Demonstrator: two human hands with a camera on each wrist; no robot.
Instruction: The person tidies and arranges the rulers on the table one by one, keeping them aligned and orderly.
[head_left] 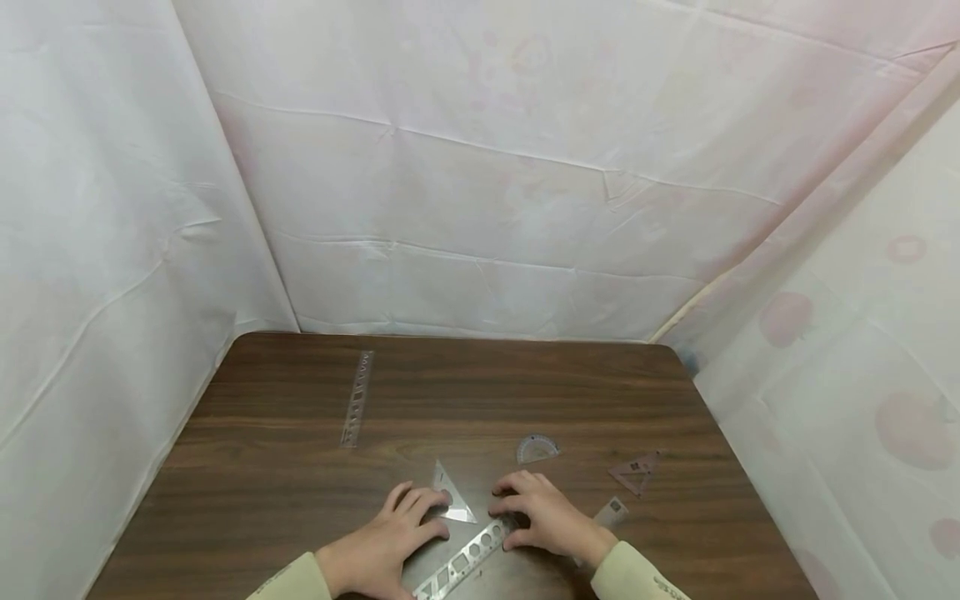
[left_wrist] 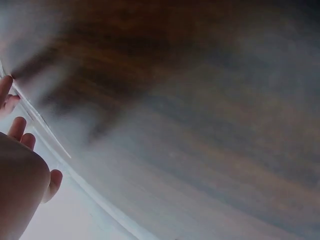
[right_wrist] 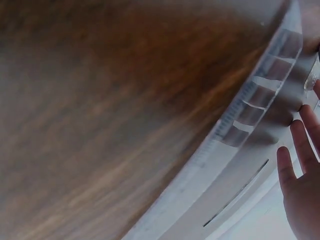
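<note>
On the brown wooden table [head_left: 300, 467], my left hand [head_left: 401, 525] lies flat near the front edge, its fingertips resting on a clear triangular set square [head_left: 452, 493]. My right hand [head_left: 540, 515] lies beside it, fingers slightly bent, touching the far end of a clear stencil ruler [head_left: 463, 563] that runs diagonally between both hands. The right wrist view shows that stencil ruler [right_wrist: 260, 105] close up beside the straight fingers of my right hand [right_wrist: 300, 190]. In the left wrist view my left hand [left_wrist: 22, 170] appears at the left edge over the blurred table [left_wrist: 200, 125].
A long clear ruler [head_left: 357, 398] lies at the back left. A small protractor [head_left: 537, 448], a reddish triangle [head_left: 636, 473] and a small clear piece [head_left: 613, 510] lie right of my hands. White sheets [head_left: 480, 208] hang round the table on three sides.
</note>
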